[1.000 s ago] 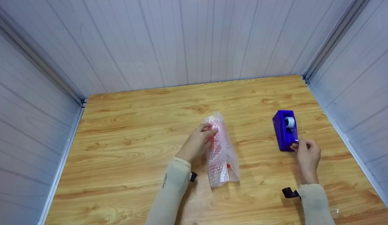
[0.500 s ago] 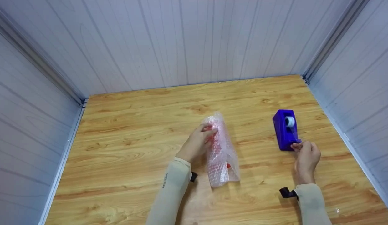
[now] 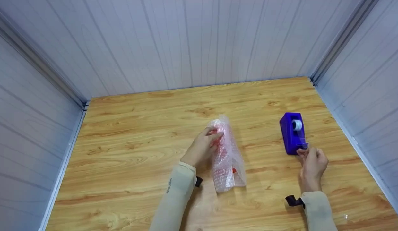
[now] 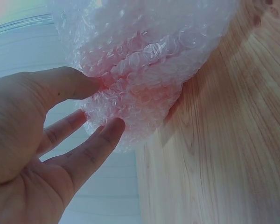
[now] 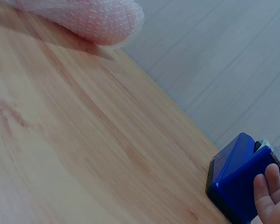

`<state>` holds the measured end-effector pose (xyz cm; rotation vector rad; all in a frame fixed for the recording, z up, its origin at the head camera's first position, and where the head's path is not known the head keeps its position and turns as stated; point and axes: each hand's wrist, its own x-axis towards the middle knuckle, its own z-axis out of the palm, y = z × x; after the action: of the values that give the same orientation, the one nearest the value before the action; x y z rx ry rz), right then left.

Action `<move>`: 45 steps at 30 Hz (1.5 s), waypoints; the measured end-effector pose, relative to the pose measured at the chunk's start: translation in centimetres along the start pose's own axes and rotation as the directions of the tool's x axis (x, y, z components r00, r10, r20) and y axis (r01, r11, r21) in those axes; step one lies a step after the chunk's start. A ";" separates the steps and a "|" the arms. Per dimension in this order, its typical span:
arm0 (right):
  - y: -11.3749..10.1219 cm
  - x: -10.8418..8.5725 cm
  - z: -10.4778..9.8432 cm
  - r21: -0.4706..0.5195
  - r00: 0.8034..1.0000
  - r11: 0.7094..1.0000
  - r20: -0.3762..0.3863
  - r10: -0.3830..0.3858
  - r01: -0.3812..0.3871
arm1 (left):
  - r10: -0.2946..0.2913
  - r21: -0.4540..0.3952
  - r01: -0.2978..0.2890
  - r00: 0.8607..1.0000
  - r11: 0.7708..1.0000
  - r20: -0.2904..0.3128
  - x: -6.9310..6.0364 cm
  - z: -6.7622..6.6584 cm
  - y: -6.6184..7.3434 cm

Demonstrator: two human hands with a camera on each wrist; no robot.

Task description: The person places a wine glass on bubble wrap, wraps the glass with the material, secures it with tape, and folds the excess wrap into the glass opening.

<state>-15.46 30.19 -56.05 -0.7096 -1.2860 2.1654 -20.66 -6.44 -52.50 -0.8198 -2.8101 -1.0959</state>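
While touching bubble-wrapped bundle [image 3: 225,155] with left hand [image 3: 200,146], pinching tape [image 3: 298,127] with right hand [image 3: 314,163] at cutter [image 3: 302,144] of blue dispenser [image 3: 290,141]. Left fingers [image 4: 86,154]: spread, nearly straight, tips against bundle. Right fingers [image 5: 272,178]: curled, with pinch partly hidden. Bundle position: on wood-grain surface [image 3: 131,147], left of dispenser, well apart from it, with small red patch [image 3: 234,170] near lower end.

Soft light on wooden tabletop [image 3: 128,128], pale glare low down, glinting bubble wrap [image 3: 223,166], dim right wrist view
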 end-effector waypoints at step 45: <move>1.6 -0.6 -2.2 -0.147 0.940 0.947 0.149 0.308 -0.287 | 0.024 0.025 -0.025 0.999 0.999 0.022 0.4 0.2 0.3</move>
<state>-13.84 30.49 -58.33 -0.8294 -1.4931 2.4500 -20.81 -5.97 -52.39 -0.8667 -2.8169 -1.0523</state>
